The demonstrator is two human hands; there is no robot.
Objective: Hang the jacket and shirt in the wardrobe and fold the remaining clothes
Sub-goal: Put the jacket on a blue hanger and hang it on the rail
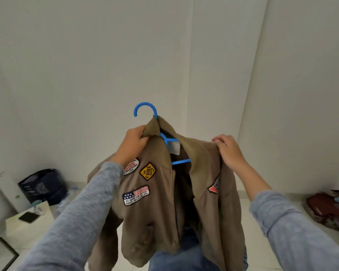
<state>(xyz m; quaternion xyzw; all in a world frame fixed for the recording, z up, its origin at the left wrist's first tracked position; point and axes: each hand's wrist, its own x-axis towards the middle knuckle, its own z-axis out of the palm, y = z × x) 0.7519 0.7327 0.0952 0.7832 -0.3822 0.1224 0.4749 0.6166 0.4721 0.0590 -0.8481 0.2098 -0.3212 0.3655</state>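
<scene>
A brown jacket [155, 216] with sewn-on patches hangs open in front of me on a blue plastic hanger [145, 108], whose hook sticks up above the ribbed collar. My left hand [134, 144] grips the collar on the left side. At the jacket's right shoulder, my right hand [228, 150] holds the fabric with its fingers curled over the edge. Blue denim [186, 257] shows below the jacket; what garment it is I cannot tell. No wardrobe or shirt is in view.
White walls fill the upper view. On the left floor stand a dark bag [42, 185] and a low white table [29, 222] with a phone [28, 217]. A dark red bundle [329, 209] lies at the right wall.
</scene>
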